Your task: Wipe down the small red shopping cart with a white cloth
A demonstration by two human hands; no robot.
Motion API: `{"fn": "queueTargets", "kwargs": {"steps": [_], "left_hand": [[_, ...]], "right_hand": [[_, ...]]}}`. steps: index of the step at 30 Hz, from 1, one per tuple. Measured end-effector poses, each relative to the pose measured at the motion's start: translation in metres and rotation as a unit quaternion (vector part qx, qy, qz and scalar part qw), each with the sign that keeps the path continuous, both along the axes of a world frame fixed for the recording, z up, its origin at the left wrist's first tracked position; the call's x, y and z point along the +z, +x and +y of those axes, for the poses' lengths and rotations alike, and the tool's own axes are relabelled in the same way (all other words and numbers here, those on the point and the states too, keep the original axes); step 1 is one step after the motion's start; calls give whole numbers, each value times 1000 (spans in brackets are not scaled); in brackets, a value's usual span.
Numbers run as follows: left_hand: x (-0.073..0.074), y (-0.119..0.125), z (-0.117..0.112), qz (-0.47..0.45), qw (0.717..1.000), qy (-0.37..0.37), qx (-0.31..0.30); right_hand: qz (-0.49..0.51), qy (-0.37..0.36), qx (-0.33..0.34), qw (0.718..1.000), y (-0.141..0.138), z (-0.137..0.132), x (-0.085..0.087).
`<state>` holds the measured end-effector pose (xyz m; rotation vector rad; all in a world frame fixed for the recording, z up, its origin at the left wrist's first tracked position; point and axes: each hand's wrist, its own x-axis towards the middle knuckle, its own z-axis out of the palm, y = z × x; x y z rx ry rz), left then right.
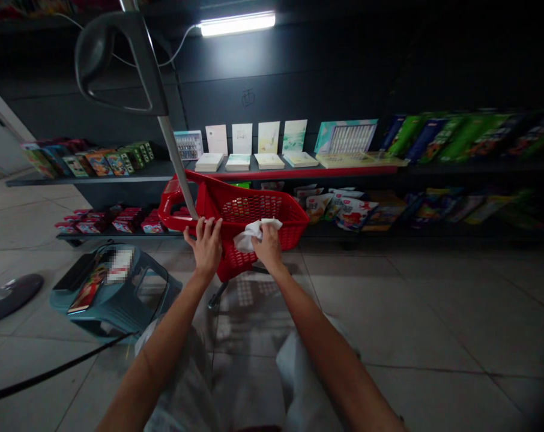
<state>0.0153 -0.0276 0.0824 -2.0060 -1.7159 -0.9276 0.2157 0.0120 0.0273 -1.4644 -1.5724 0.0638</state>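
Note:
A red plastic shopping basket (pixel 254 207) on small wheels stands tilted on the tiled floor in front of me. Its long grey pull handle (pixel 119 60) rises up to the left. My left hand (pixel 206 246) grips the basket's near rim, fingers curled over the edge. My right hand (pixel 267 246) is closed on a white cloth (pixel 254 233) and presses it against the basket's near side wall.
A teal plastic stool (pixel 119 294) with a phone and flat items on top stands at the left, a black cable running past it. Low dark shelves (pixel 299 171) along the wall behind the basket hold books, boxes and packets. Pale floor tiles (pixel 434 312) extend right.

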Motion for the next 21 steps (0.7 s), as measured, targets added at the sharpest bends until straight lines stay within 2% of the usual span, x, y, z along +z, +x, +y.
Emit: {"fn": "queueTargets", "kwargs": {"steps": [4, 7, 10, 15, 18, 21], "left_hand": [[1, -3, 3, 15, 1000, -2, -11], [4, -3, 3, 35, 999, -3, -19], [6, -1, 2, 45, 999, -11, -12], [3, 7, 1, 39, 998, -42, -8], [1, 8, 3, 38, 998, -51, -13], [0, 4, 4, 37, 997, -59, -26]], "right_hand": [[158, -8, 7, 987, -15, 8, -12], [238, -25, -3, 971, -30, 10, -19], [264, -59, 26, 962, -50, 5, -23], [244, -90, 139, 956, -84, -7, -29], [278, -135, 143, 940, -90, -7, -34], [351, -177, 121, 911, -81, -1, -39]]}}
